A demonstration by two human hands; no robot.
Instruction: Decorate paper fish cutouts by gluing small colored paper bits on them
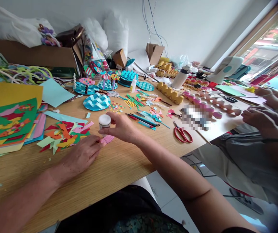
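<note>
A small jar with a white lid (104, 121) stands upright on the wooden table, and my right hand (122, 127) is wrapped round it from the right, thumb in front. Below the jar lies a small pink paper piece (108, 139). My left hand (82, 155) rests on the table with its fingers close together, their tips at the pink paper's left edge. Coloured paper scraps (65, 134) lie in a pile just behind my left hand. Several pens (142, 119) are to the right of my right hand.
Red-handled scissors (183, 134) lie near the front edge. Coloured paper sheets (10, 113) are stacked at left. Blue wavy paper discs (96, 102), a glue bottle (133, 85) and yellow egg-carton strips (169, 93) stand farther back. Another person's hands (260, 116) are at right.
</note>
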